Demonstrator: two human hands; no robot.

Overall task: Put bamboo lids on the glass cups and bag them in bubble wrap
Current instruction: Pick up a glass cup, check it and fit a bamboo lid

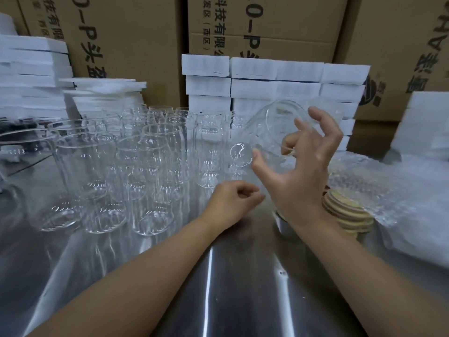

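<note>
right hand (303, 166) is raised above the desk (243, 288), thumb and curled fingers round one glass cup (269, 127), which is tilted on its side in the air, no lid on it yet. left hand (230, 203) rests low on the desk, fingers loosely curled, seems to hold nothing. the hands are apart. step in hand looks like bringing the cup over for its lid. to do it well: turn the cup upright and get a firmer wrap on the wall, since the grip looks loose and clear glass is slippery. then take one lid off the stack of bamboo lids (347, 212) just right of the right wrist, seat it flat on the rim and press it evenly so it does not sit cocked. keep the cup clear of the standing cups (145, 166) to avoid a knock. bubble wrap (401, 198) lies right of the lids, close enough for bagging. counts: one cup in hand. standing cups on the left overlap too much for an exact count, at least ten. one lid stack, roughly six to eight lids, edges blurred. white foam blocks (274, 79) are stacked behind, many, with cardboard boxes (136, 32) behind those, at least three.
</note>
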